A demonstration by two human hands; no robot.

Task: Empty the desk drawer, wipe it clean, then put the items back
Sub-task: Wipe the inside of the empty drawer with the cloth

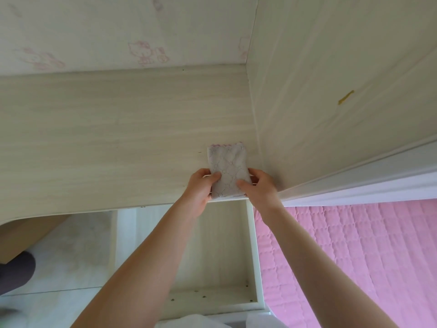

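A folded whitish cloth [227, 166] with a pink scalloped edge lies on the pale wooden desk top [106, 138], near its front edge and right corner. My left hand [199, 185] grips the cloth's left side, thumb on top. My right hand [259, 185] grips its right side in the same way. Below the desk edge the drawer [254, 245] stands pulled out, a white-rimmed box with a pale wood bottom and nothing lying in it. My forearms cross over part of the drawer.
A tall wooden side panel [331, 91] rises right of the desk. A pink quilted bed cover [354, 256] lies at lower right. Wallpaper with pink cartoon prints [149, 53] is behind the desk. A dark-clothed leg [16, 271] shows at lower left over the pale floor.
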